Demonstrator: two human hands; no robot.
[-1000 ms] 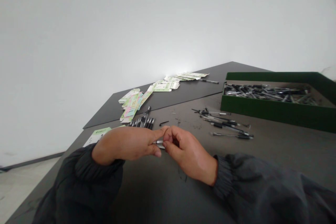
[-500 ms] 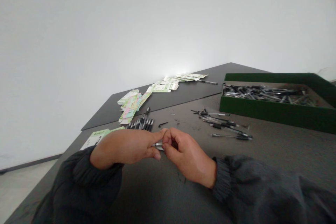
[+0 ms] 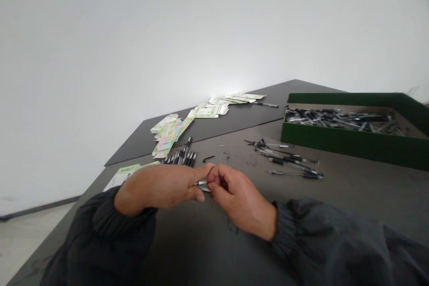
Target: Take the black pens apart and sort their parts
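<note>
Left of and nearer than the green box [image 3: 351, 145], the left hand [image 3: 161, 188] and right hand [image 3: 241, 202] each have their grip pinched on one slim pen-like piece [image 3: 200, 183], seemingly a two-handed adjusting step whose next move calls for steady alignment.

Box [image 3: 355, 144] on table [image 3: 351, 183]: pens [image 3: 321, 118] inside; loose pens [image 3: 276, 160] before its left end; farther left, clustered pens [image 3: 181, 156] and cartons [image 3: 207, 111].

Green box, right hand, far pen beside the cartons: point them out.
Green box [image 3: 348, 144]: head view, near outer wall.
Right hand [image 3: 241, 201]: head view, back of the hand.
Far pen [image 3: 267, 105]: head view, about mid-length.
</note>
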